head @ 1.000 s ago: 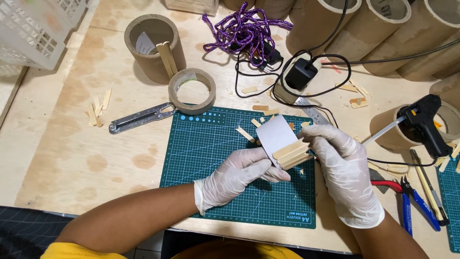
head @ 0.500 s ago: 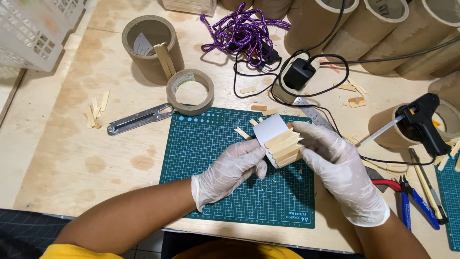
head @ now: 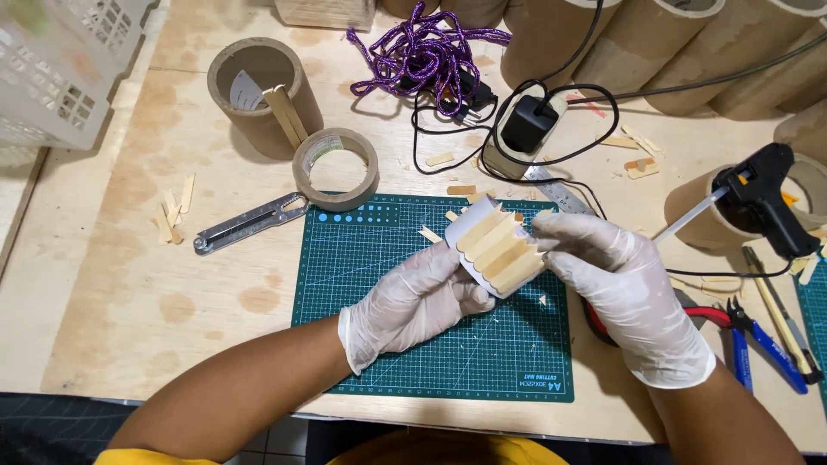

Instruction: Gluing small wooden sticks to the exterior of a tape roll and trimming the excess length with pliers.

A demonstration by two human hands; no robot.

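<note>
- Stick panel (head: 500,251): a white card piece faced with a row of flat wooden sticks laid side by side, held tilted just above the upper middle of the cutting mat, between the two gloved hands.
- Left hand (head: 413,301): in a white glove, beneath and to the left of the stick panel; its fingers (head: 472,297) are curled closed against the panel's lower edge and underside.
- Right hand (head: 624,288): in a white glove, to the right of the stick panel; its fingers (head: 564,228) are bent closed over the panel's right end, pinching it.
- Cutting mat (head: 388,344): dark green with a printed grid, flat on the table (head: 129,301) nearest the person; small wood offcuts lie on it near the panel.
- Pliers (head: 758,340): blue and red handles, on the table right of the right hand.
- Utility knife (head: 250,224): metal, closed, on the table just left of the mat's far corner.
- Tape roll (head: 336,170): brown, lying flat, touching the mat's far edge.
- Glue gun (head: 762,202): black, resting nozzle-left on a cardboard tube at the right.
- Cardboard tube (head: 258,90): upright, open-topped, with wooden sticks standing in it, beyond the tape roll.
- Power adapter (head: 527,125): black, with looping black cable, beyond the mat.
- Purple cord (head: 431,52): a loose tangle at the far middle of the table.
- White basket (head: 60,69): lattice-walled, at the far left corner.
</note>
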